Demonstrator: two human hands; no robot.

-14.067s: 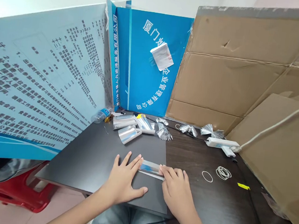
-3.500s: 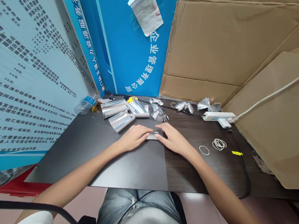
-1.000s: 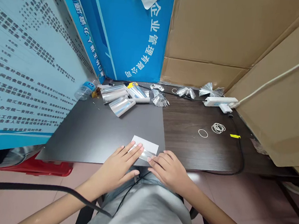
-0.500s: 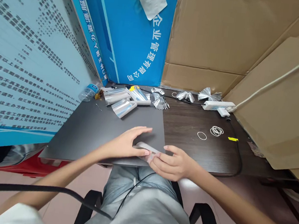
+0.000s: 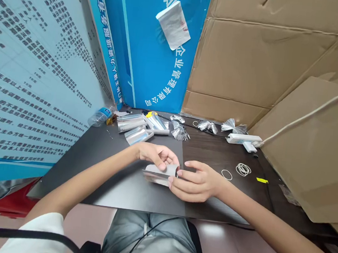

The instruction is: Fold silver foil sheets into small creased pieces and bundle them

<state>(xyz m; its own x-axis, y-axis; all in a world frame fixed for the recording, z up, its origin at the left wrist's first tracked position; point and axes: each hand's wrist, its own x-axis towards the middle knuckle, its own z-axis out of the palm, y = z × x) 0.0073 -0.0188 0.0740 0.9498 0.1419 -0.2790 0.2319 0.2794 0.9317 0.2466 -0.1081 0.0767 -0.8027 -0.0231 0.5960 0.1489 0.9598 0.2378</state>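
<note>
Between my hands is a curled silvery sheet (image 5: pixel 160 177), low over the near part of the table. My left hand (image 5: pixel 158 156) grips its upper edge, thumb pressed on the outside and fingers curled behind. My right hand (image 5: pixel 197 182) pinches the right end, with fingertips on its edge. Beyond my hands lie several similar silver sheets, rolled or curved, including the nearest silver roll (image 5: pixel 138 136). To their right is a fanned bundle of thin silver strips (image 5: pixel 180 132).
Further bundles of strips (image 5: pixel 207 126) and a white power strip (image 5: pixel 244 140) line the back. Thin white loops (image 5: pixel 243 169), a single white loop (image 5: pixel 226 175) and a yellow tag (image 5: pixel 262 180) lie right. A plastic bottle (image 5: pixel 101 116) is back left. Cardboard walls (image 5: pixel 233 60) enclose the right.
My left hand has closed over the top of the silvery sheet, whose curved side now shows more. My right hand stays at its right end. The camera view has tilted up.
</note>
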